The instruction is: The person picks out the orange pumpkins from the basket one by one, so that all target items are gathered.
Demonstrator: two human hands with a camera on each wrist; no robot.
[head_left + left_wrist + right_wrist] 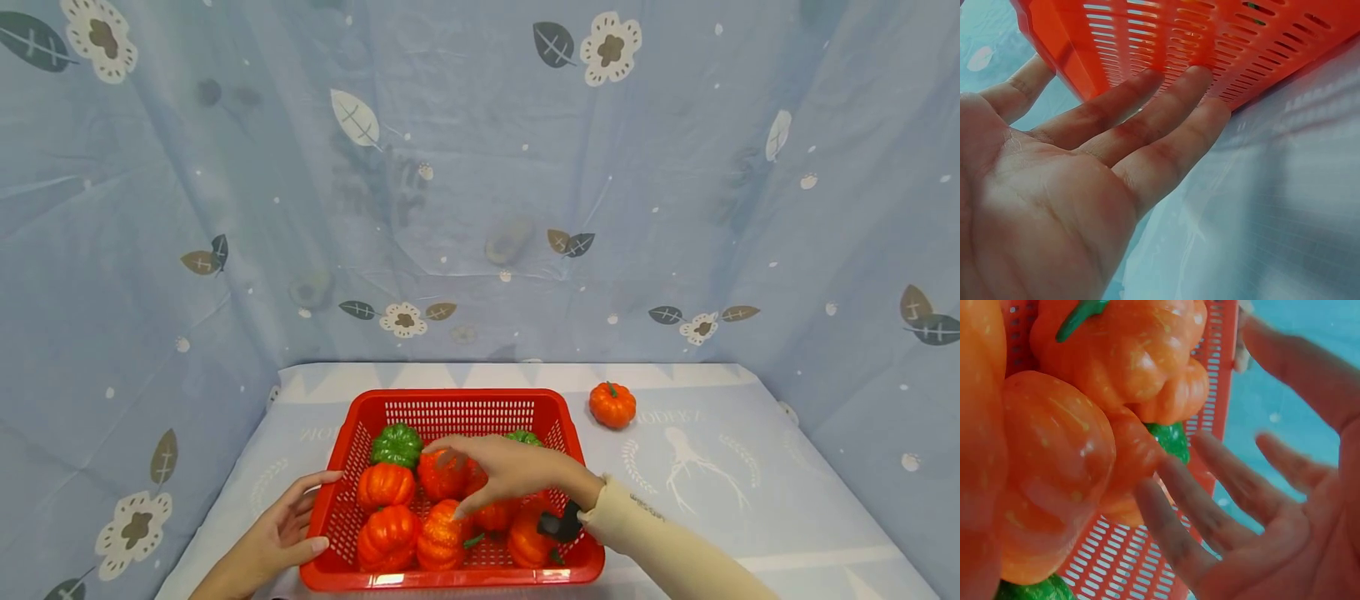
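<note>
A red plastic basket (450, 578) with slotted walls holds several orange toy pumpkins (388, 537) and two green ones, one at its back left (397, 446), the other partly hidden behind my right arm. My left hand (281, 533) is at the basket's left side. In the left wrist view its extended fingers (1166, 147) touch the slotted wall from outside. Over the middle of the basket hovers my right hand (510, 467), fingers spread and holding nothing. Close by its fingertips in the right wrist view are orange pumpkins (1054, 475); the hand covers some of the others.
One small orange pumpkin (612, 405) sits outside the basket, on the table at the back right. Blue patterned cloth (480, 208) hangs behind the table and along both sides. A pale printed cover (720, 483) lies over the tabletop.
</note>
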